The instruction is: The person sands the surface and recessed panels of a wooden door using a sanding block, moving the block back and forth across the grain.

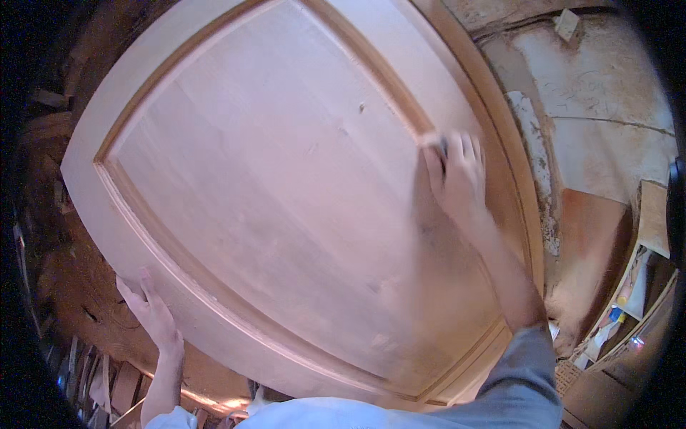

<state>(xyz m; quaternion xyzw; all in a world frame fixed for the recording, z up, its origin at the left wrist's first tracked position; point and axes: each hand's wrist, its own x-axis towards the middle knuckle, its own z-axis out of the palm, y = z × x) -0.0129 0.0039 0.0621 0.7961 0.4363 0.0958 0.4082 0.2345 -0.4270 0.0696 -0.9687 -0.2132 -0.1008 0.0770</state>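
Note:
A large pale wooden panel (286, 186), framed by a darker grooved moulding (371, 68), lies before me and fills most of the head view. At its right side my right hand (461, 171) is closed, slightly blurred, on a small dark flat piece (441, 149) whose kind I cannot make out. That piece presses against the moulding. My left hand (153, 314) grips the panel's lower left edge, the thumb on the face and the fingers along the rim.
To the right, a shelf-like wooden box (625, 307) holds several small items. A brown board (589, 243) lies beside the panel on a dusty, pale surface (600, 86). Several wood offcuts (100, 386) stand at the lower left.

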